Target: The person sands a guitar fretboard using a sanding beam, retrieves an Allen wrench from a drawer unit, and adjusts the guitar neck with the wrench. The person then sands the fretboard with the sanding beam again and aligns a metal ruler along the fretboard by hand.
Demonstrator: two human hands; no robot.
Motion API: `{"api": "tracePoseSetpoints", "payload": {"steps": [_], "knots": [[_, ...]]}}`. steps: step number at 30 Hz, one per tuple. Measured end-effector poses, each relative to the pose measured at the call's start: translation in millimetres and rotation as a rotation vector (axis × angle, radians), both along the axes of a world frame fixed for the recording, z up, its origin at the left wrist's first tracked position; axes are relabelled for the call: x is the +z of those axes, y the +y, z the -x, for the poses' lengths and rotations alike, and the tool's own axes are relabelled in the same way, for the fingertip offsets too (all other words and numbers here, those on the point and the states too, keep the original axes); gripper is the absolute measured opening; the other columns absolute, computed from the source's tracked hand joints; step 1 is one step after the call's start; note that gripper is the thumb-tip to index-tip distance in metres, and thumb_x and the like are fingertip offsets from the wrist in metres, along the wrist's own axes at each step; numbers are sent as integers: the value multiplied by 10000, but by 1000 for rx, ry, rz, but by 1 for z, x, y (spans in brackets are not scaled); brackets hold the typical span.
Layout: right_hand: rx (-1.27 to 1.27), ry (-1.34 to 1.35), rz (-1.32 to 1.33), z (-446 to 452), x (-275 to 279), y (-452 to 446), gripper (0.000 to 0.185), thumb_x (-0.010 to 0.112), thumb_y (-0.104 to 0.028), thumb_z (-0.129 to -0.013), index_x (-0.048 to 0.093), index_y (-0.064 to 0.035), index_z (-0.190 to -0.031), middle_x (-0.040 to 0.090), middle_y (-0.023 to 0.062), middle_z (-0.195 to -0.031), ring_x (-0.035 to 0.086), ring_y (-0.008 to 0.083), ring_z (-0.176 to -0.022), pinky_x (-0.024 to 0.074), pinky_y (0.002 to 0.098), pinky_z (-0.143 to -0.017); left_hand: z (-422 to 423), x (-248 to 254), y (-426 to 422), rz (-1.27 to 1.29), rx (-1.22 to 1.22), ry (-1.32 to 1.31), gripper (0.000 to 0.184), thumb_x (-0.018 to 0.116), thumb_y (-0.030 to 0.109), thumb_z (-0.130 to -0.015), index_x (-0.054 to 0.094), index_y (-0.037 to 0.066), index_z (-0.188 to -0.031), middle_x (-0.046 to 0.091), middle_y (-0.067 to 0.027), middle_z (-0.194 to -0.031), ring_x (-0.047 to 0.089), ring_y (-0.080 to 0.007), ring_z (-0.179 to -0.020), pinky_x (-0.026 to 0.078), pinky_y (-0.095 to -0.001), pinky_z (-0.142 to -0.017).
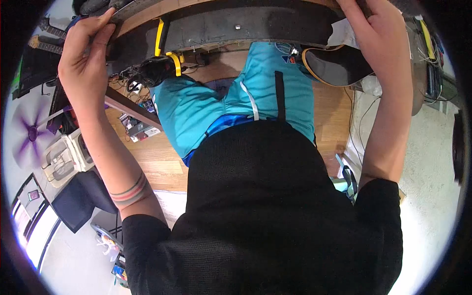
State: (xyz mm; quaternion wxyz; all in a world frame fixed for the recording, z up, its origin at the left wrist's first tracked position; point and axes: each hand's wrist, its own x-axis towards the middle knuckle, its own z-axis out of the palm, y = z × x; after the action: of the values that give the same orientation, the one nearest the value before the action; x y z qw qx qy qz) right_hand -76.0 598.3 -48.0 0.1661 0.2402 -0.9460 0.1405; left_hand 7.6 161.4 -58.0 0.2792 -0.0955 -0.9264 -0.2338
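At the upper left, my left hand is closed, thumb and fingers pinching the end of a long thin grey strip at the top edge of view. My right hand is at the upper right, by the far end of the dark board; its fingertips are cut off by the frame, so its grip is hidden. Between the hands runs a long black board with a round screw head and several screw points sticking out below. A yellow-and-black clamp sits on the board, nearer my left hand.
Below the board are my legs in teal shorts over a wooden floor. A dark rounded panel with a tan edge lies under my right hand. Tangled cables hang at left. A purple fan stands farther left.
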Motion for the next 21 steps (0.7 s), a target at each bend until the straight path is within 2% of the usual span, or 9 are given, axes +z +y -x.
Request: {"api": "tracePoseSetpoints", "payload": {"steps": [8, 12, 15, 18, 21], "knots": [[5, 75, -63, 5, -11, 5, 385, 732, -164, -1016, 683, 51, -1332, 701, 276, -1387, 643, 492, -1301, 512, 510, -1106, -1, 0, 2, 23, 2, 3, 243, 797, -33, -1000, 845, 24, -1231, 782, -28, -1112, 691, -127, -1075, 514, -264, -1034], [-38, -5, -16, 0, -3, -1, 388, 734, -154, -1010, 683, 52, -1335, 702, 274, -1391, 643, 489, -1307, 510, 508, -1112, -1, -2, 2, 11, -10, 10, 238, 791, -45, -998, 839, 7, -1225, 776, -32, -1104, 685, -128, -1062, 515, -262, -1019], [-2, -23, 40, 7, -7, -1, 383, 726, -133, -1008, 684, 57, -1337, 703, 274, -1394, 644, 487, -1313, 506, 508, -1120, 0, -2, 4, -45, -6, 15, 209, 818, -14, -973, 847, 29, -1175, 795, -60, -1070, 711, -167, -1015, 539, -287, -976], [69, 21, -55, 17, -11, 8, 369, 707, -108, -1011, 686, 65, -1337, 702, 279, -1391, 646, 486, -1309, 503, 510, -1124, 2, 2, 6, 27, -29, 29, 197, 816, -22, -953, 839, 21, -1143, 801, -69, -1045, 711, -201, -994, 540, -309, -974], [52, 7, -33, 6, 11, -6, 357, 692, -82, -1003, 697, 66, -1329, 703, 278, -1389, 648, 485, -1301, 506, 505, -1121, -1, 19, 11, 121, -21, 20, 202, 817, -18, -930, 836, 24, -1127, 804, -73, -1026, 719, -235, -995, 537, -330, -979]]}}
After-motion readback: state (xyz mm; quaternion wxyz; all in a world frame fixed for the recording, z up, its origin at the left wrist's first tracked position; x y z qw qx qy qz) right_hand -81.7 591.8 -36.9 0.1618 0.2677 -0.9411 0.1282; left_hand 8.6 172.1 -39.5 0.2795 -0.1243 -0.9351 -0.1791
